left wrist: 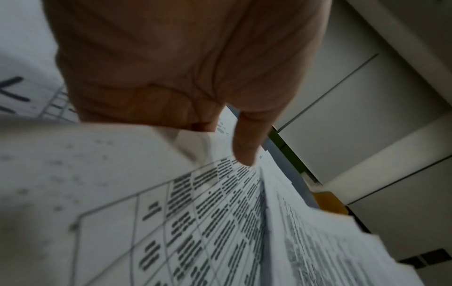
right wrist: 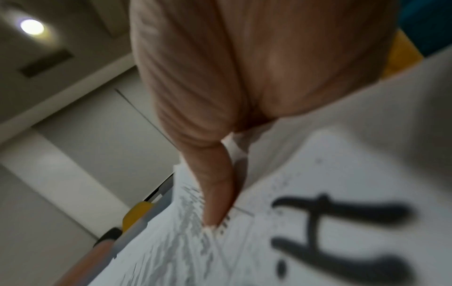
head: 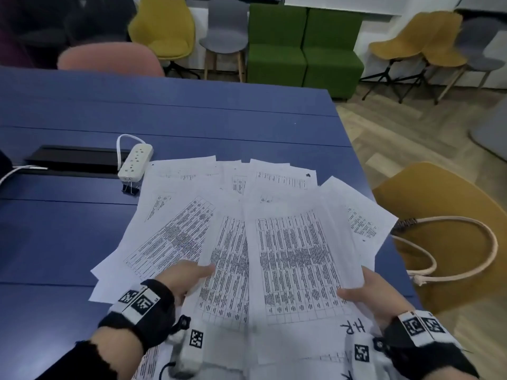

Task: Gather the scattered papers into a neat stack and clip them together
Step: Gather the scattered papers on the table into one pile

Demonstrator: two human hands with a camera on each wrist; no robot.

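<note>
Several printed sheets (head: 274, 242) lie fanned and overlapping on the blue table (head: 192, 119). My left hand (head: 186, 278) holds the near left edge of the fan, thumb on top and fingers hidden beneath. My right hand (head: 370, 292) grips the near right edge the same way. The left wrist view shows the left hand's thumb (left wrist: 247, 139) pressing on a table-printed sheet (left wrist: 195, 212). In the right wrist view the right hand's thumb (right wrist: 215, 193) rests on a sheet (right wrist: 318, 241) with a handwritten "H". A black binder clip (head: 130, 187) lies beyond the fan's left corner, apart from both hands.
A white power strip (head: 135, 163) lies just behind the clip, beside a black cable slot (head: 74, 160). The table's right edge (head: 356, 160) runs close to the papers. A yellow chair (head: 450, 215) with a rope-handled bag (head: 466, 256) stands past that edge.
</note>
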